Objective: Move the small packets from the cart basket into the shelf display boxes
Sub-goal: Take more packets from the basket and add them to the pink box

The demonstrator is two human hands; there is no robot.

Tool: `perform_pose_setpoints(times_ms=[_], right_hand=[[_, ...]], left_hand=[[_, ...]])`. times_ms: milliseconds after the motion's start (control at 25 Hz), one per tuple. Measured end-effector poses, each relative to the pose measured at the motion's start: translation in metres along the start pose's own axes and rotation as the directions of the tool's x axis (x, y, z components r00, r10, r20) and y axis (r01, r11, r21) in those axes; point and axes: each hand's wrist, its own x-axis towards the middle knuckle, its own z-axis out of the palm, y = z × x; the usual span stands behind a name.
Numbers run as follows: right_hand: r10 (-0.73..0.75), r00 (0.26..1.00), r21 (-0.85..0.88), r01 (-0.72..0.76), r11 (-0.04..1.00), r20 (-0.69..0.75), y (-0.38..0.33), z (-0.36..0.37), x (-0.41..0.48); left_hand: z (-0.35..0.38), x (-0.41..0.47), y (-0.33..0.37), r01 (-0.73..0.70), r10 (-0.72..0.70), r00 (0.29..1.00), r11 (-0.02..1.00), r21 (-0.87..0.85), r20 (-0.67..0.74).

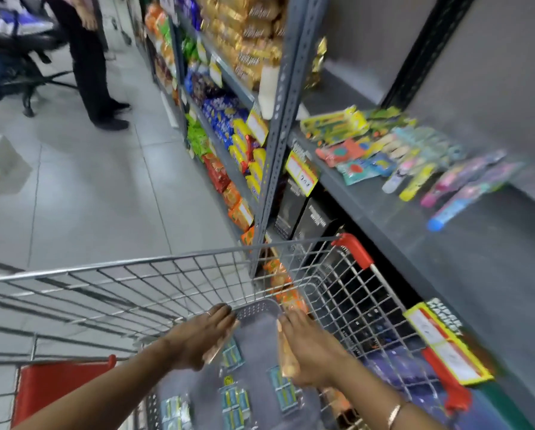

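Cart's wire wall (347, 290) and red corner (354, 248) are blocking the low route; the grey shelf (421, 243) is sitting open beside the toothbrush packs (415, 159).

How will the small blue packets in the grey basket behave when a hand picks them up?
The small blue packets look flat and thin, so probably light and somewhat floppy. Their glossy wrap may be slippery. They lie loose in the grey basket, so probably easy to lift.

Yellow shelf-edge tag (446, 339), lower right: "SUPER MARKET" along border. Other price tags and pack print blurred, unreadable.
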Motion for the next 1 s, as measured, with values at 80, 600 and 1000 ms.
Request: perform_pose_setpoints(times_ms=[80,600,1000], right_hand=[[0.072,0.989,0.032,-0.069,0.997,-0.131,0.022,-0.050,-0.035],[0.618,0.696,0.224,-0.579,0.784,-0.365,0.108,-0.223,-0.390],[0.836,0.533,0.372,-0.755,0.540,-0.129,0.153,-0.128,-0.471]], left_hand=[[-0.056,0.007,0.011,-0.032,0.031,0.995,0.999,-0.015,-0.090],[-0.388,0.091,0.287,-0.495,0.564,0.713,0.826,0.271,-0.416],[-0.350,0.162,0.461,-0.648,0.656,0.751,0.754,0.110,-0.073]])
